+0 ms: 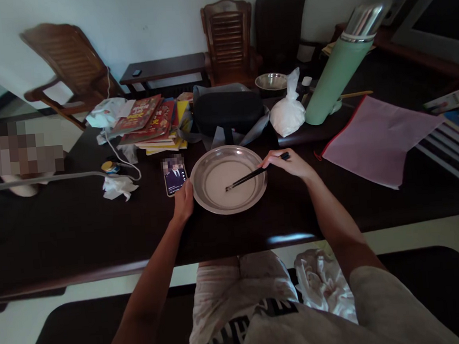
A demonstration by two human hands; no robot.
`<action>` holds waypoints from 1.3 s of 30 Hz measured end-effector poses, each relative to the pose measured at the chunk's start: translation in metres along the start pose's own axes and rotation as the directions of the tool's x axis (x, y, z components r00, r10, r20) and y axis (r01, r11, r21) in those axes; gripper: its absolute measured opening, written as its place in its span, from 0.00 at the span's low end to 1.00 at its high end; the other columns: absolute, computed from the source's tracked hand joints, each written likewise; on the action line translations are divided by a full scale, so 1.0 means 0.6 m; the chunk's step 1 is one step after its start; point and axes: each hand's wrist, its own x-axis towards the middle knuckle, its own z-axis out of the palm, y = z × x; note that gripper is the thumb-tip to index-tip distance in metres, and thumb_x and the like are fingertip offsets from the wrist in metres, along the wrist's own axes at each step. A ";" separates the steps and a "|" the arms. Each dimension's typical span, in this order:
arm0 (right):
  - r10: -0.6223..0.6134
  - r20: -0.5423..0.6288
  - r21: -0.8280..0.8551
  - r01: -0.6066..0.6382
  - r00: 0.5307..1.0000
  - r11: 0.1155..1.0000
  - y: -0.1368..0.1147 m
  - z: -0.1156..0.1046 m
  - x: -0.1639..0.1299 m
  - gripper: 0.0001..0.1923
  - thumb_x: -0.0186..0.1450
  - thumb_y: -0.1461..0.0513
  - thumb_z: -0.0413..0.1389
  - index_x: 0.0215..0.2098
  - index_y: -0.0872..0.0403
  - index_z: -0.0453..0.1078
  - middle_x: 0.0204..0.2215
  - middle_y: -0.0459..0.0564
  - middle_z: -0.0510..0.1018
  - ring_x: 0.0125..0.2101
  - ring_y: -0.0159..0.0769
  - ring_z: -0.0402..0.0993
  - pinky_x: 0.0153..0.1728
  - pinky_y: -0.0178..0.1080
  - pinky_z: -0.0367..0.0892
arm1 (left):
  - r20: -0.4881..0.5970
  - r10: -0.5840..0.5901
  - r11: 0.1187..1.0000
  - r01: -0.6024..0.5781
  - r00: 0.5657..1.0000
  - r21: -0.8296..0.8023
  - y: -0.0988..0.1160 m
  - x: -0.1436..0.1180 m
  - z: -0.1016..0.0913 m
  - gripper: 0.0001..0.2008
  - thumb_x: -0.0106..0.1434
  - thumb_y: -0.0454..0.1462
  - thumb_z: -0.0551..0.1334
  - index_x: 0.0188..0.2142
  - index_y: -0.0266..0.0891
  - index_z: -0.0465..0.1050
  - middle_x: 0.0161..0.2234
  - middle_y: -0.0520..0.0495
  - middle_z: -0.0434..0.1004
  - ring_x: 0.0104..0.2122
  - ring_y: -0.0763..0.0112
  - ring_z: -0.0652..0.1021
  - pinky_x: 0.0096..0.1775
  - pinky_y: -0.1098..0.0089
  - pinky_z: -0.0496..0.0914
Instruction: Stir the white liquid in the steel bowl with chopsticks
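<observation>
Right grip [288, 163]: chopsticks [249, 177] | left grip [183, 201]: plate [216, 205] (dark table [79, 231])

Can't really read anything here tbh: the red books [148, 117] far left have print, the shirt [242, 332] has letters, all too blurry.

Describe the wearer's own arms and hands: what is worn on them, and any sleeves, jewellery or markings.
Both arms are bare from the hands up toward the shoulders. The left hand and the right hand wear no gloves, and no watch, bracelet or ring can be made out. No markings show. Only near the right shoulder does a light grey short sleeve begin.
</observation>
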 end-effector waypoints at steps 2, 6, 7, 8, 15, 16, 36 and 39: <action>0.009 -0.035 -0.018 -0.010 0.999 1.000 0.003 -0.001 0.002 0.21 0.63 0.43 0.58 0.31 0.49 0.81 0.33 0.48 0.85 0.40 0.40 0.82 0.46 0.42 0.72 | -0.009 0.009 0.999 -0.008 1.000 0.037 0.003 -0.002 -0.001 0.28 0.70 0.55 0.43 0.36 0.38 0.72 0.32 0.43 0.77 0.36 0.63 0.75 0.42 0.64 0.71; -0.008 -0.191 -0.007 0.006 0.982 1.000 0.009 -0.017 -0.003 0.22 0.65 0.44 0.57 0.26 0.49 0.80 0.27 0.48 0.84 0.34 0.39 0.81 0.44 0.42 0.71 | -0.010 0.036 0.993 -0.035 0.999 0.110 0.006 -0.006 -0.003 0.27 0.72 0.52 0.42 0.37 0.37 0.72 0.31 0.43 0.76 0.33 0.65 0.75 0.39 0.65 0.70; -0.011 -0.182 0.000 0.011 0.983 1.000 0.010 -0.019 -0.003 0.22 0.65 0.44 0.57 0.25 0.49 0.79 0.27 0.47 0.83 0.33 0.39 0.81 0.45 0.42 0.71 | -0.013 0.040 0.991 -0.038 0.999 0.128 0.006 -0.007 -0.003 0.28 0.72 0.52 0.42 0.37 0.36 0.72 0.30 0.43 0.76 0.32 0.65 0.74 0.38 0.66 0.69; -0.009 -0.145 0.005 0.010 0.989 1.000 0.010 -0.017 -0.004 0.22 0.65 0.44 0.57 0.25 0.49 0.79 0.27 0.47 0.83 0.34 0.39 0.81 0.45 0.42 0.71 | -0.021 0.044 0.989 -0.041 0.999 0.143 0.006 -0.008 -0.003 0.28 0.72 0.52 0.41 0.37 0.36 0.72 0.30 0.43 0.75 0.31 0.65 0.74 0.37 0.66 0.68; -0.006 -0.069 -0.051 0.003 0.998 0.999 0.012 -0.005 0.002 0.21 0.64 0.43 0.58 0.31 0.49 0.81 0.34 0.48 0.85 0.40 0.40 0.81 0.49 0.43 0.70 | -0.072 0.038 0.970 -0.019 0.997 0.243 0.004 -0.012 0.002 0.29 0.72 0.50 0.39 0.40 0.37 0.74 0.34 0.40 0.78 0.33 0.62 0.76 0.39 0.64 0.67; 0.000 -0.119 -0.040 -0.005 0.993 0.999 0.012 -0.009 0.000 0.21 0.64 0.43 0.58 0.30 0.49 0.80 0.33 0.48 0.84 0.39 0.40 0.81 0.49 0.44 0.70 | -0.073 0.035 0.966 -0.016 0.997 0.256 0.004 -0.012 0.002 0.29 0.72 0.50 0.39 0.40 0.37 0.75 0.34 0.40 0.79 0.33 0.61 0.76 0.39 0.64 0.67; 0.059 -0.004 0.002 -0.059 0.998 0.998 0.012 -0.007 -0.002 0.20 0.66 0.45 0.57 0.29 0.49 0.80 0.30 0.47 0.85 0.39 0.40 0.82 0.49 0.41 0.70 | 0.025 0.120 0.880 -0.118 0.992 0.460 0.009 0.011 -0.017 0.20 0.70 0.42 0.42 0.37 0.40 0.71 0.35 0.41 0.75 0.42 0.58 0.74 0.48 0.60 0.63; 0.068 -0.014 0.003 -0.068 0.998 0.998 0.014 -0.010 -0.002 0.18 0.66 0.46 0.58 0.29 0.48 0.80 0.32 0.46 0.85 0.40 0.39 0.82 0.50 0.41 0.70 | 0.060 0.146 0.892 -0.158 0.987 0.424 0.000 0.022 -0.018 0.20 0.70 0.43 0.42 0.34 0.41 0.69 0.33 0.41 0.74 0.39 0.60 0.74 0.47 0.61 0.65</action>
